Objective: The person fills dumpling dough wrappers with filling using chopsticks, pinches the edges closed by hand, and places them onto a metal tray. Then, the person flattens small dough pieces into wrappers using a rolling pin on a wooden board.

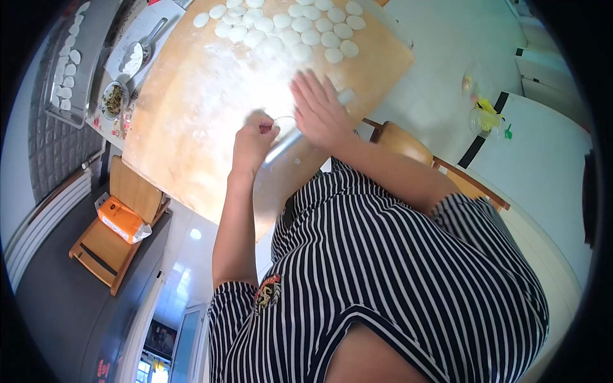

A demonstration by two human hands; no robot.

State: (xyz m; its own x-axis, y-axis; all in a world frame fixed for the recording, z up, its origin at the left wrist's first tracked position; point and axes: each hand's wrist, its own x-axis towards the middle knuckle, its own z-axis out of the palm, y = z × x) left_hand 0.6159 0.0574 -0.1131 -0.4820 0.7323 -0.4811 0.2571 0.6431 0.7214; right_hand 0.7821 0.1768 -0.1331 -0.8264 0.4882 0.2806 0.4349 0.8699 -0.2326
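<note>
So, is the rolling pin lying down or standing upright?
Lying down: the pin stretches lengthwise over the board, passing under the right hand.

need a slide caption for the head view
Right hand over a rolling pin, left hand at a dough round, white rounds clustered at the far side of the floured board.

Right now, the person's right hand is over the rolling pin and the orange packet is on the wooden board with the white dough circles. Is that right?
Not quite: the head view shows the orange packet on a chair, not the wooden board. The right hand is indeed over the rolling pin.
</note>
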